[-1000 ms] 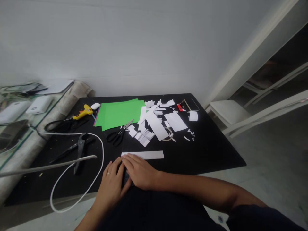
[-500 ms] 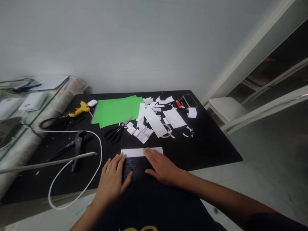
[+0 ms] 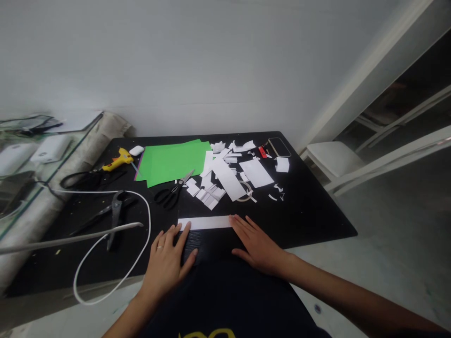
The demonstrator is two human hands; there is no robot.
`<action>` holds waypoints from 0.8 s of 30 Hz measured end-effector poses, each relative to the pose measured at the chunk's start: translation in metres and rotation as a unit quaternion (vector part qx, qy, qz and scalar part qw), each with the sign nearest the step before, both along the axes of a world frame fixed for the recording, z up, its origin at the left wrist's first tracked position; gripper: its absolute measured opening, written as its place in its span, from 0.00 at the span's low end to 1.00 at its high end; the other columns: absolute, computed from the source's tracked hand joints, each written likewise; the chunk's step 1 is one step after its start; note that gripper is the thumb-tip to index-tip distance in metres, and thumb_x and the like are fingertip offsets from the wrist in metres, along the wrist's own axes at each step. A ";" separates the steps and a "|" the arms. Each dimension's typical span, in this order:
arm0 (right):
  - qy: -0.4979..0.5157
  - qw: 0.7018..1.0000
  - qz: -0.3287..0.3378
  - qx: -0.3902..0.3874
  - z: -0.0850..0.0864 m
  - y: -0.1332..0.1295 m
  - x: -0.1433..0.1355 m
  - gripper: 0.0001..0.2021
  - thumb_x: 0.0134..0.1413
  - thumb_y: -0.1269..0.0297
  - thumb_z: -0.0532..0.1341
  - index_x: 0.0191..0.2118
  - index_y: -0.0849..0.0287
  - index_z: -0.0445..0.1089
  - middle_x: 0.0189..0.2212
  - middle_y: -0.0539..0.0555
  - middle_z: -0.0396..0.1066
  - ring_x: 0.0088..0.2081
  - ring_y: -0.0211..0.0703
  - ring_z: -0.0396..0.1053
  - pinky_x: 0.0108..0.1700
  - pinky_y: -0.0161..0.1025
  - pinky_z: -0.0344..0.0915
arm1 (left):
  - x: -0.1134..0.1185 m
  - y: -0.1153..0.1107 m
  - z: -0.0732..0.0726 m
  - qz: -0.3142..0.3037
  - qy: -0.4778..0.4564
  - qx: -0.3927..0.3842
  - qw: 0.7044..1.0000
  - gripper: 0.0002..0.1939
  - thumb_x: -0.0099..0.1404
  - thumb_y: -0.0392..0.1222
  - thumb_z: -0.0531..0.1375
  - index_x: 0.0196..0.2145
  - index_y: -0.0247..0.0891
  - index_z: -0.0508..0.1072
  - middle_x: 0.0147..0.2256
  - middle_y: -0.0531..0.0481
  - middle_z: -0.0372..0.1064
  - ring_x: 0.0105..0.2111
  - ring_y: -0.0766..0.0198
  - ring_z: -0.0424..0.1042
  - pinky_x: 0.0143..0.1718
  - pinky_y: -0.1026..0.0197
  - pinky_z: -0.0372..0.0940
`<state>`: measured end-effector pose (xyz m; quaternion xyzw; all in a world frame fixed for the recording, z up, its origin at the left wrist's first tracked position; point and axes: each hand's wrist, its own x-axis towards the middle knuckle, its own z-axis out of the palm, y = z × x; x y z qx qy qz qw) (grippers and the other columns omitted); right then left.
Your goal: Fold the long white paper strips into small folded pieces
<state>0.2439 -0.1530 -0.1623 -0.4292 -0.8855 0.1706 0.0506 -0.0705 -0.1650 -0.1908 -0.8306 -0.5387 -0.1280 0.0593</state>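
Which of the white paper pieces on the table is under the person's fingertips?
The long narrow strip, nearest the person; both hands' fingertips touch it.

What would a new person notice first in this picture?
Probably the green sheets, bright on the black table, left of scattered white paper. Next, the yellow glue gun at their left. Nearest the viewer, the left hand and right hand touch a white strip.

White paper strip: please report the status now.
Left hand open, fingertips at strip's left end. Right hand open, on right end. Nothing lying on strip besides fingers.
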 end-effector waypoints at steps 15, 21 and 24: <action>0.012 0.999 0.004 0.033 -0.006 0.000 0.002 0.42 0.72 0.51 0.58 0.77 0.61 0.34 0.74 0.66 0.49 0.75 0.57 0.47 0.74 0.61 0.52 | -0.007 0.001 0.005 -0.003 -0.061 -0.028 0.998 0.35 0.73 0.55 0.56 0.70 0.35 0.58 0.60 0.34 0.67 0.59 0.40 0.68 0.61 0.38 0.63; -0.003 0.999 0.009 0.043 -0.008 0.000 0.002 0.37 0.73 0.51 0.56 0.76 0.63 0.43 0.74 0.64 0.49 0.75 0.57 0.47 0.73 0.62 0.52 | -0.007 0.001 0.009 -0.001 -0.074 -0.035 0.997 0.33 0.73 0.55 0.57 0.67 0.35 0.61 0.59 0.34 0.68 0.58 0.40 0.68 0.58 0.38 0.63; -0.003 0.999 0.008 0.053 -0.006 -0.001 0.001 0.34 0.72 0.53 0.56 0.74 0.66 0.48 0.73 0.65 0.52 0.75 0.57 0.49 0.73 0.62 0.53 | -0.010 0.009 0.013 -0.001 -0.114 -0.047 0.992 0.26 0.73 0.54 0.58 0.61 0.36 0.67 0.56 0.37 0.69 0.55 0.43 0.70 0.56 0.40 0.65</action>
